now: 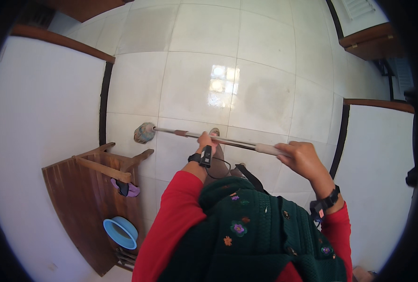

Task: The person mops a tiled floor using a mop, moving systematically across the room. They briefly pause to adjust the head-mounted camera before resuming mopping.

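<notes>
A mop handle (237,141) crosses in front of my body, slanting down toward the floor at the left. My left hand (206,141) grips the shaft around its middle. Its pale end grip (267,149) is held by my right hand (298,157), fingers wrapped round it. The mop head (145,133), a bunched multicoloured cloth or strand bundle, rests on the tiled floor (195,84) near the left wall. One of my shoes (214,132) shows just beyond the left hand.
At left a wooden bench (85,197) carries a blue plastic basin (121,232) and a purple-and-black item (126,187). White walls with dark skirting stand on both sides; a brown wooden piece (371,40) juts in at upper right. Window light reflects off the tiles.
</notes>
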